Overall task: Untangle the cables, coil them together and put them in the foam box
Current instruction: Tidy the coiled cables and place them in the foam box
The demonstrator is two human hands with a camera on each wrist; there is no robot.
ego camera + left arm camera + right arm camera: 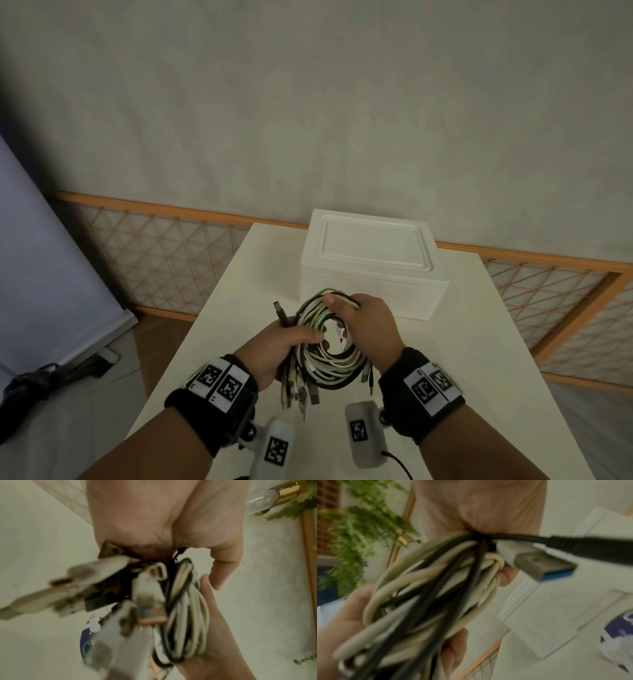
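Foam box lid shut from head, blue-tipped plug at right wrist

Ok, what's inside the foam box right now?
Cannot be seen: the foam box has its lid on, so its inside is covered. The coiled cables are outside it, gripped by the left hand and right hand above the table.

Foam box sits at the far middle of the table with its lid on, so no way in from above. Bare tabletop runs down both sides of the box and in front of it. Both hands hold the cable coil just short of the box's front wall.
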